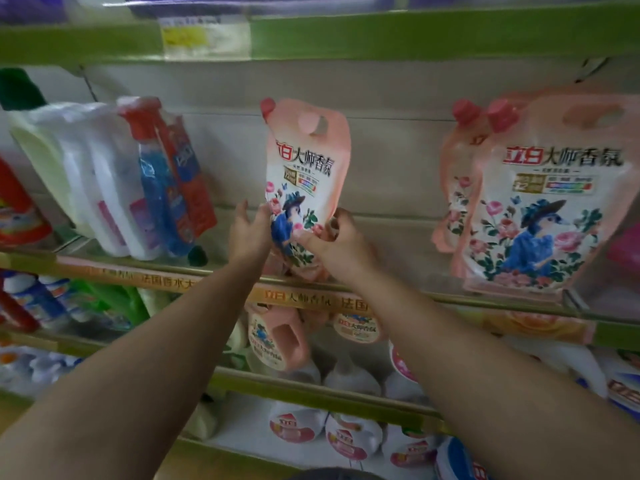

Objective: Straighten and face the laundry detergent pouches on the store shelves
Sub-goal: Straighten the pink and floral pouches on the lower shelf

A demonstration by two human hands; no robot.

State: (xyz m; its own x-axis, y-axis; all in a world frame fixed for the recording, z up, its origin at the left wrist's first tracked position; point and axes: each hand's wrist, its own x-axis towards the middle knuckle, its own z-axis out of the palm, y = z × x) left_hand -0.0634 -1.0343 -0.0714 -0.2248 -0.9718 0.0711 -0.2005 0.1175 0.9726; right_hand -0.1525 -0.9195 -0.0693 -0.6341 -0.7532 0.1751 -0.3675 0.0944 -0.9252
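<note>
A pink detergent pouch [304, 168] with a red cap and a flower print stands upright in the middle of the shelf [415, 297], its front turned a little to the left. My left hand [249, 233] holds its lower left edge. My right hand [332, 237] grips its lower right corner, thumb on the front. Two larger pink pouches [540, 202] of the same brand stand at the right, one behind the other, facing forward and leaning slightly.
Bundled spray bottles and white jugs [114, 178] lean at the left of the same shelf. Pink jugs [277, 337] and white bottles fill the shelves below. A green shelf edge with a price tag [204, 38] runs overhead.
</note>
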